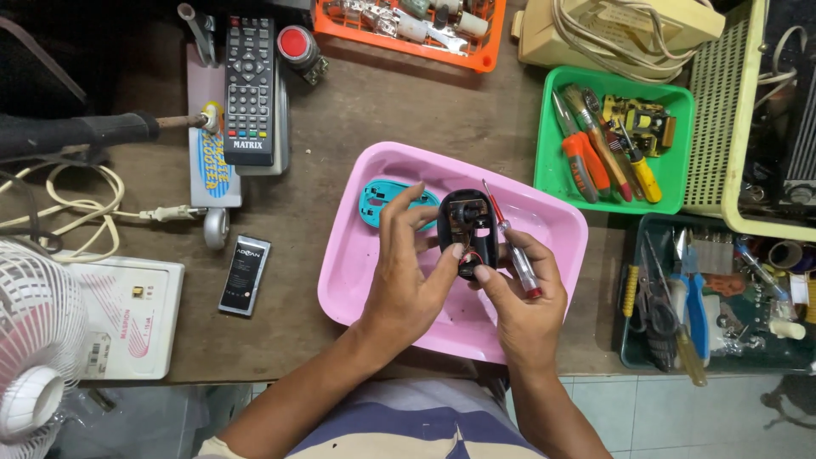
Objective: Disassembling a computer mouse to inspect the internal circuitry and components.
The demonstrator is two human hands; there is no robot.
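Note:
An opened black computer mouse base [467, 225] with its insides showing is held over a pink tray [561, 223]. My left hand [408, 272] grips its left side, thumb on the lower edge. My right hand [523, 293] touches the mouse's lower right with a fingertip and also holds a screwdriver [510, 240] with a clear red handle, its tip pointing up and away. A teal mouse cover [378, 197] lies in the tray behind my left hand.
A green tray [680, 153] of screwdrivers and a brush sits at the right, with a dark tray [633, 340] of pliers below it. A remote control [249, 85], a battery [245, 274], an orange tray [484, 55], a soldering iron [85, 132] and a fan [34, 340] lie to the left and back.

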